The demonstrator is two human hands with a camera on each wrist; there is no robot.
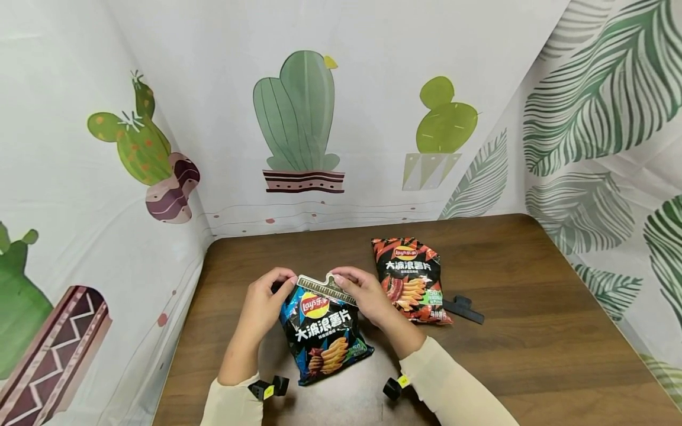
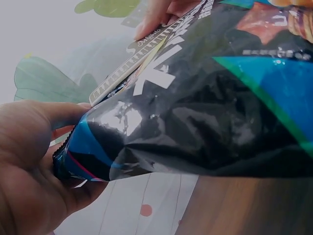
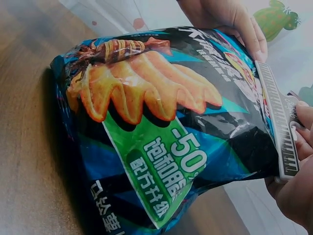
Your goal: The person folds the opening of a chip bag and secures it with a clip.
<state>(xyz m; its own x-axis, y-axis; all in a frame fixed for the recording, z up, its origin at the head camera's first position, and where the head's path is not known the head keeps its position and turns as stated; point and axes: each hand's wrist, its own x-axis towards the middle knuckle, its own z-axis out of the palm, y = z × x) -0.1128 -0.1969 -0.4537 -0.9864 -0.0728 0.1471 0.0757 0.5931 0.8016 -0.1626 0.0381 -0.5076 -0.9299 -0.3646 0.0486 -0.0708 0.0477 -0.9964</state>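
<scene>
A blue and black Lay's potato chip bag (image 1: 325, 337) is held tilted over the table between both hands. Across its top edge lies a pale bag clip (image 1: 326, 290) with a piano-key pattern, also visible in the right wrist view as a long clip (image 3: 279, 122). My left hand (image 1: 264, 297) pinches the bag's top left corner, its thumb close to the clip's left end. With the thumb on its raised handle, my right hand (image 1: 367, 293) grips the clip toward the right end. The fingers behind the bag are partly hidden.
To the right lies a red and black Lay's bag (image 1: 407, 275), its top right corner slanted. A black bag clip (image 1: 463, 309) sits at that bag's lower right. A fabric backdrop (image 1: 373, 118) printed with cacti hangs behind the brown wooden table (image 1: 533, 331).
</scene>
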